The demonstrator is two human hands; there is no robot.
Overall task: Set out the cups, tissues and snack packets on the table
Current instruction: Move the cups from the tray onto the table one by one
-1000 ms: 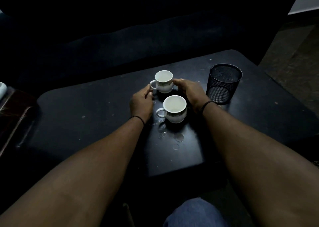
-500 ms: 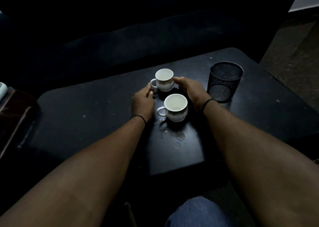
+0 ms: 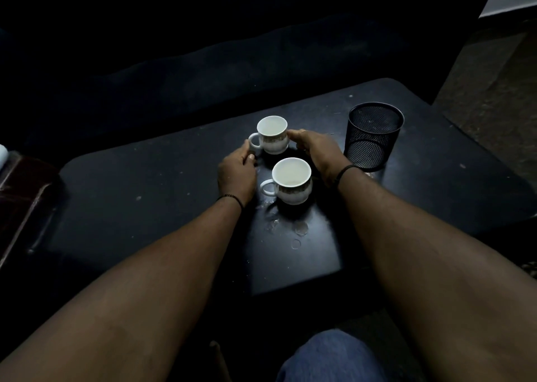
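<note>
1. The worktop (image 3: 145, 195), dark and filling the middle of the frame, carries everything; we see no tissues or snack packets on it.
2. The mesh bin (image 3: 373, 136), right of centre, stands upright and apart from the cups.
3. Our right hand (image 3: 318, 152) lies just right of the far cup, fingertips touching its side; its grip is loose against the wall, not wrapped round it.
4. Our left hand (image 3: 236, 172) sits left of centre, thumb and fingers at the far cup's handle; whether that grip is truly closed on the handle we cannot tell.
5. The near cup (image 3: 292, 181), at the frame's centre, stands upright and untouched, handle to the left.
6. The far cup (image 3: 272, 134), just above it, stands upright between the two hands, handle to the left.
7. Water drops (image 3: 300, 227), below the near cup, wet the surface.
8. We judge the step to be positioning the far cup; next, both hands must let go cleanly and go to fetch the tissues and packets.
</note>
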